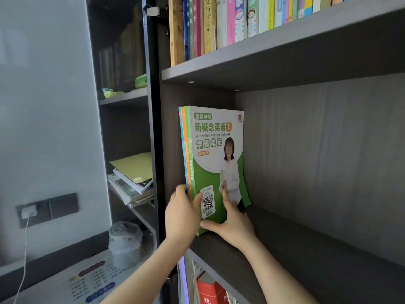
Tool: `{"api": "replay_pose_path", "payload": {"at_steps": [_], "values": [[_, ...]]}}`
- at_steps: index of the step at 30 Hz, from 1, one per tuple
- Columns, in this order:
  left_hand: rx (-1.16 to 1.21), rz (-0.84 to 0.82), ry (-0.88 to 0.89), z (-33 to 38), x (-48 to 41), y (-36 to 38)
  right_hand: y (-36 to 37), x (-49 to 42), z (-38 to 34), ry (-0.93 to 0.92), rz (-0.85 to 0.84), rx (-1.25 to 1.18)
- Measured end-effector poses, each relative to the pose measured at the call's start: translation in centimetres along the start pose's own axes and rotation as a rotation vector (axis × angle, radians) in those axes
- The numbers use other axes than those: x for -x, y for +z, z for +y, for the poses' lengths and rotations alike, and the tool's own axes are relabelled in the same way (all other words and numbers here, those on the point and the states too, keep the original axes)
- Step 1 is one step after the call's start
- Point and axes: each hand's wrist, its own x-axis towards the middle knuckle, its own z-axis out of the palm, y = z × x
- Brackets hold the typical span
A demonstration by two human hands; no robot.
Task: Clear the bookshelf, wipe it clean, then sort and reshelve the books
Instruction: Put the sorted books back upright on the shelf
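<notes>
The two bare forearms reach up from the bottom edge, and the left hand [183,213] has its grip closed round the spines of three thin books, fingers curled over the spine side and thumb on the front cover. The right hand [232,224] has a looser grip: its fingers lie fairly straight against the cover, index finger pointing up and thumb running along the book's lower edge.

The dark grey bookshelf [306,249] fills the right side. The middle shelf board carries only those three books, standing upright at its far left end beside the side panel. The shelf above holds a tight row of colourful books [241,18], spines outward. The nearest of the three held is a green workbook [215,163] (its cover reads "Shirley New Concept English"), with an orange-spined book [183,150] and a blue-spined book [180,137] pressed against it on the left.

To the left, a glass-fronted cabinet holds a slumped stack of papers [133,178]. Below stands a grey wrapped roll [125,244] on a desk [65,288] under a printed chart. Red books [207,290] show on the shelf beneath. A wall socket [63,205] holds a white charger [28,212].
</notes>
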Motion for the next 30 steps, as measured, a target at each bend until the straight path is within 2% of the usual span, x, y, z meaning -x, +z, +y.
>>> {"api": "replay_pose_path", "payload": {"at_steps": [3,9,14,16,18,21,26,30], "values": [[-0.044,-0.059,0.042,-0.6,-0.7,-1.1,0.0,0.3,-0.3,0.015,0.021,0.059],[-0.069,-0.129,0.005,-0.1,-0.9,-1.5,0.0,0.3,-0.4,0.048,0.022,0.154],[-0.112,-0.192,-0.021,-0.2,1.8,-4.3,-0.5,1.0,-1.0,0.119,0.208,0.273],[-0.101,-0.2,-0.043,-1.4,3.7,-6.6,-0.5,1.6,-1.2,0.172,0.223,0.315],[-0.114,-0.223,-0.102,-3.4,5.8,-8.9,-0.4,2.4,-1.3,0.218,0.184,0.335],[-0.135,-0.282,-0.293,-7.3,9.5,-12.2,0.0,4.4,-2.2,0.221,0.105,0.371],[-0.209,-0.324,-0.466,-13.6,15.8,-16.8,0.6,10.2,-4.7,0.235,0.014,0.467],[-0.158,-0.357,-0.52,-16.1,20.5,-21.3,2.7,16.3,-6.9,0.172,0.071,0.727]]}}
